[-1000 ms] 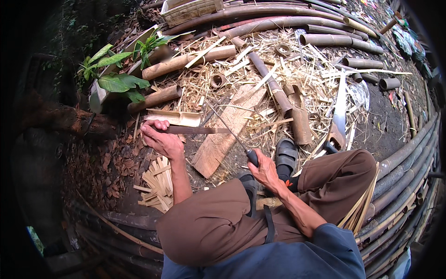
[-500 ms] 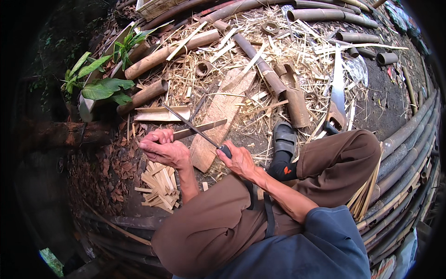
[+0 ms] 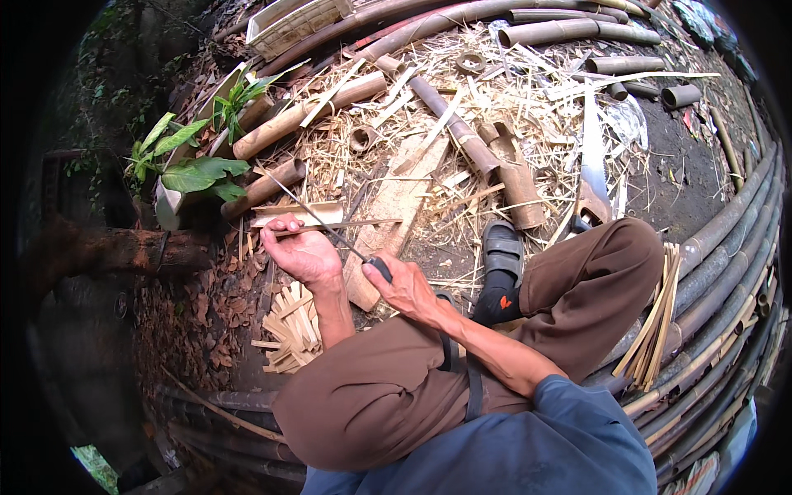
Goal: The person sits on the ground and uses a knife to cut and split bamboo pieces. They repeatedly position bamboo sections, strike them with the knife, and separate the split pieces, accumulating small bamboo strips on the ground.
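Note:
My left hand (image 3: 307, 257) is turned palm up, its fingers curled around one end of a narrow bamboo strip (image 3: 367, 223). The strip points right, above a wooden plank (image 3: 406, 186) on the ground. In my right hand (image 3: 406, 290) is the black handle of a long, thin-bladed knife (image 3: 332, 232). Its blade slants up to the left and crosses the strip just beyond my left fingers; whether they touch is unclear. Below my left wrist lies a pile of short split bamboo pieces (image 3: 289, 330).
A handsaw (image 3: 592, 165) lies right of the bamboo tubes (image 3: 518, 181), among pale shavings (image 3: 569, 124). Long bamboo poles (image 3: 722, 247) are stacked at the right, beside a bundle of thin strips (image 3: 652, 330). A leafy plant (image 3: 198, 172) stands at the left. My sandalled foot (image 3: 502, 256) is near the plank.
My left hand has rolled further palm up, so the strip now appears edge-on and thinner. The knife has shifted left, along with my right hand. The whole view has tilted slightly.

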The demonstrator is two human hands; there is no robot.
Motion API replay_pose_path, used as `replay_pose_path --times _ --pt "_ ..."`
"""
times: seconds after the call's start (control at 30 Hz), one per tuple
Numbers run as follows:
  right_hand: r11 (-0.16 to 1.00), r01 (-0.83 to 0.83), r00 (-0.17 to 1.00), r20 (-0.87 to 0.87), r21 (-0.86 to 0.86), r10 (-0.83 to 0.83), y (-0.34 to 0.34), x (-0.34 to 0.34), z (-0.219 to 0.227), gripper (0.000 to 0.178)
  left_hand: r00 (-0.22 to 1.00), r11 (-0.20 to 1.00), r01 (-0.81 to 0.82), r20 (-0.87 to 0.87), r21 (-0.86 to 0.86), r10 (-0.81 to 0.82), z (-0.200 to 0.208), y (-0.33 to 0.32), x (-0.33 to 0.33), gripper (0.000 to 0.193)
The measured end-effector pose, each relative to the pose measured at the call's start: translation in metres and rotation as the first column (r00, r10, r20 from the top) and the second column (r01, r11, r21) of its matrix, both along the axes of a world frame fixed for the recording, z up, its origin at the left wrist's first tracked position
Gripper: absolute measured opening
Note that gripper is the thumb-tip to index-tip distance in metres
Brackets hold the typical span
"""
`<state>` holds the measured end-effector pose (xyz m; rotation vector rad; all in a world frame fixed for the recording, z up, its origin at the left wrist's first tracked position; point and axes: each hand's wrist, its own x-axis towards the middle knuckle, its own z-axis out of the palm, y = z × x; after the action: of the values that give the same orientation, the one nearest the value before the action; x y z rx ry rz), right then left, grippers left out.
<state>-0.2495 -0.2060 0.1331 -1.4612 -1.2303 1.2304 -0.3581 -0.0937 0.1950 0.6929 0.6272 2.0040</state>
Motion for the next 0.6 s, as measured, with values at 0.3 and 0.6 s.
replay_pose_path --times 0.3,0.6 --pt "0.914 0.165 0.968 0.237 -0.37 -0.079 -0.038 0.047 -0.144 0.05 0.997 0.997 -0.073 0.021 -0.014 0.074 -0.002 0.013 0.004 0.027" --pt "0.993 0.075 0.991 0.122 -0.092 -0.063 -0.007 0.042 -0.065 0.041 0.562 0.885 -0.182 -0.784 -0.429 -0.264 -0.148 0.026 -0.041 0.042"
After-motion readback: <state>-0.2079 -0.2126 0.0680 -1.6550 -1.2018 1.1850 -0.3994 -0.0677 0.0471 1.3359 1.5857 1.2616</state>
